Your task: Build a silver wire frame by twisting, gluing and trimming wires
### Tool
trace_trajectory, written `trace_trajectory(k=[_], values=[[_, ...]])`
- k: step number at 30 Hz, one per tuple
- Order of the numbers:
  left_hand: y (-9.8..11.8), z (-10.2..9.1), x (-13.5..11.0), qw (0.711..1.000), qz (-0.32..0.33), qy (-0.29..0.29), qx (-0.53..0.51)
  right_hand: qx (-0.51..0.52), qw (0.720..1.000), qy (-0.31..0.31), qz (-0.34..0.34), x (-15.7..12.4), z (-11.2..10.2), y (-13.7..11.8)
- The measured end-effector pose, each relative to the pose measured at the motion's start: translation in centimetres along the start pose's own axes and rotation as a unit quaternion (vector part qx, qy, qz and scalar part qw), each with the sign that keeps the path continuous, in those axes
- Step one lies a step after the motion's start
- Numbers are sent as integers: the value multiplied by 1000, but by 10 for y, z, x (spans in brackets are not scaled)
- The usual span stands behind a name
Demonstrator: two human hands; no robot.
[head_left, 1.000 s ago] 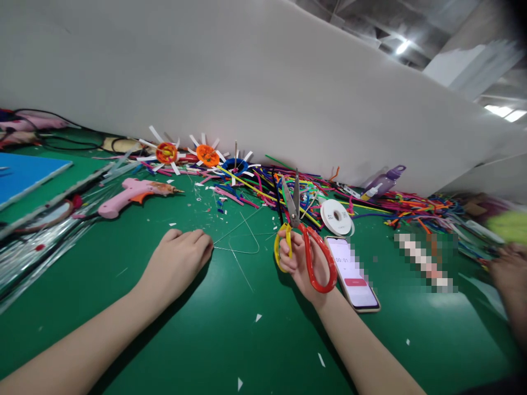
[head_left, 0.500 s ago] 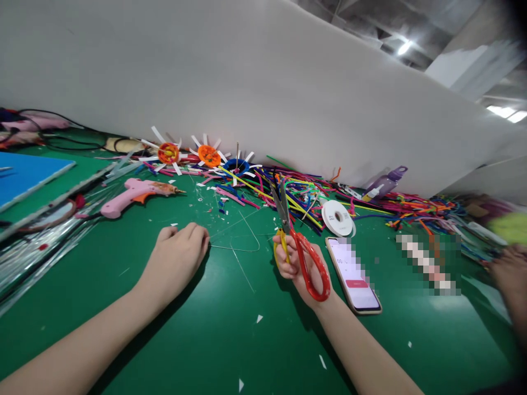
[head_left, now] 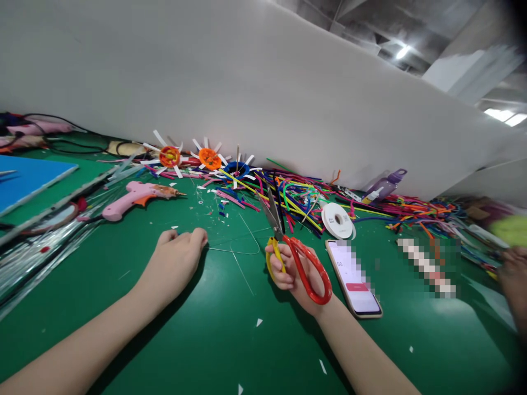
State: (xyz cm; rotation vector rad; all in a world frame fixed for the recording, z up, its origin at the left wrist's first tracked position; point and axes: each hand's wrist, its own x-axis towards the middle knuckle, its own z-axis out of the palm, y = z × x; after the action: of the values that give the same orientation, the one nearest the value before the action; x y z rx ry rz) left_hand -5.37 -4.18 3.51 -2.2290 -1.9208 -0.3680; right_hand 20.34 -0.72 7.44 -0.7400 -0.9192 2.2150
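My left hand (head_left: 181,255) is closed near the table, its fingertips pinching one end of a thin clear thread (head_left: 234,251). The thread curves to the right in a loose loop over the green tabletop. In my right hand (head_left: 292,274) is a pair of scissors (head_left: 307,269) with a red handle, its metal blades pointing up and away from me. A yellow loop (head_left: 275,258) sits by the same fingers; whether it belongs to the scissors I cannot tell. The far end of the thread is hard to make out near my right hand.
A pink glue gun (head_left: 135,198) lies left. Behind are spoked wheels (head_left: 209,159), a heap of coloured pipe cleaners (head_left: 288,197) and a white ribbon spool (head_left: 337,220). A phone (head_left: 354,280) lies right, a purple bottle (head_left: 385,186) farther back. Another person's hand (head_left: 513,271) is at the right edge.
The scissors and my right hand have shifted slightly left and down, and the blades lean further left. My left hand stays about where it was, still pinching the thread.
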Motion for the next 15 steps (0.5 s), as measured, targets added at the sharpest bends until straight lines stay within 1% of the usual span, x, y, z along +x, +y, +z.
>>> trace_trajectory(k=[3, 7, 9, 12, 15], values=[[3, 0, 1, 999, 5, -9, -32, 8, 1000, -8, 7, 1, 0, 1], [5, -3, 2, 999, 14, 3, -52, 10, 1000, 3, 5, 0, 1, 1], [6, -5, 2, 998, 22, 3, -53, 1, 1000, 19, 5, 1, 2, 1], [7, -8, 2, 998, 26, -2, -59, -40, 997, 59, 19, 2, 3, 1], [9, -12, 3, 994, 10, 15, -105, -106, 989, 91, 47, 2, 4, 3]])
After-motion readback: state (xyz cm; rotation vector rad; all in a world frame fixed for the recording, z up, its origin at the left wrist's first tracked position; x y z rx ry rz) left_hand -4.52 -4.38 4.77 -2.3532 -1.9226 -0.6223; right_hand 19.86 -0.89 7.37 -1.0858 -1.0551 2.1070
